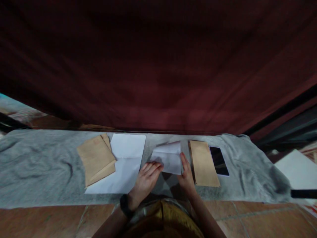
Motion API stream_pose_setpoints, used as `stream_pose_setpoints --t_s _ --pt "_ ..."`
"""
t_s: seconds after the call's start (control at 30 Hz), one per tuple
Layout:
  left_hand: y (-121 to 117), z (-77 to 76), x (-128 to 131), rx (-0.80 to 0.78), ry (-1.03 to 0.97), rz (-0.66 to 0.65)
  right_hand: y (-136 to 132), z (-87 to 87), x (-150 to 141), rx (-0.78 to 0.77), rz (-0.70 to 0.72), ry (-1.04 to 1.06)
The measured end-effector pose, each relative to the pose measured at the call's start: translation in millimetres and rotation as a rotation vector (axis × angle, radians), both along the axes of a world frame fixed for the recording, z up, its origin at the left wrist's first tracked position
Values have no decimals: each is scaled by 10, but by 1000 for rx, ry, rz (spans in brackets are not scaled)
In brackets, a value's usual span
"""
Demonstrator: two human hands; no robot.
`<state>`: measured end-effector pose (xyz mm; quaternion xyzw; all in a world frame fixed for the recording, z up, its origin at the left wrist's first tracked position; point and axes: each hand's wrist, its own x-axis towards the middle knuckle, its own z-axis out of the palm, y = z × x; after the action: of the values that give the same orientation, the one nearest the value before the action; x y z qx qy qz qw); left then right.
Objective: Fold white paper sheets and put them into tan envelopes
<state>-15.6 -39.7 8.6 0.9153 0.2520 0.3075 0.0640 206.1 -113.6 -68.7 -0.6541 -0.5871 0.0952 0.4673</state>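
Observation:
A creased white sheet of paper (169,162) is in front of me, its far part tilted up along a fold line. My left hand (148,175), with a dark band on the wrist, has its fingers pressed together on the paper's near left edge. At the right edge, my right hand (186,173) grips the same sheet, fingers along its side. To the left lie larger white sheets (128,168) with a crease across them. Brown envelopes (97,158) overlap these sheets. A stack of brown envelopes (204,163) lies just right of my right hand.
A dark-screened phone (219,161) lies beside the right stack. Everything rests on a wrinkled grey cloth (44,165) over a long, narrow surface. Behind it hangs a dark red curtain (158,72). A white panel (298,168) stands at the far right, and tiled floor (49,221) shows in front.

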Motion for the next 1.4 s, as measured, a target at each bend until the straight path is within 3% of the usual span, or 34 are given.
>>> stream_pose_setpoints --t_s 0.07,0.17,0.23,0.37,0.43,0.7,0.9,1.07,1.23,1.4 --pt "-88 -162 -19 -8 56 -40 -113 -51 19 16 95 -81" --pt "-181 -290 -54 -80 123 -103 -258 -105 80 34 74 -221" --pt "-207 -291 -77 -134 140 -130 -317 -82 124 31 63 -290" --pt "-202 -234 -110 -252 138 -157 -379 39 166 -112 332 -332" --pt "-191 -246 -136 -309 144 -149 -411 59 160 -174 394 -317" --pt "-81 -585 -371 -546 11 73 -533 -9 149 -173 317 -163" --pt "-1 -596 -337 -678 -71 95 -534 45 141 -232 286 -57" --pt "92 -623 -154 -810 -78 302 -474 -39 86 -229 144 -63" --pt "180 -640 49 -744 -39 490 -270 -105 25 -177 -95 -177" --pt "243 -557 148 -636 127 567 -46 -97 63 -239 -222 -355"
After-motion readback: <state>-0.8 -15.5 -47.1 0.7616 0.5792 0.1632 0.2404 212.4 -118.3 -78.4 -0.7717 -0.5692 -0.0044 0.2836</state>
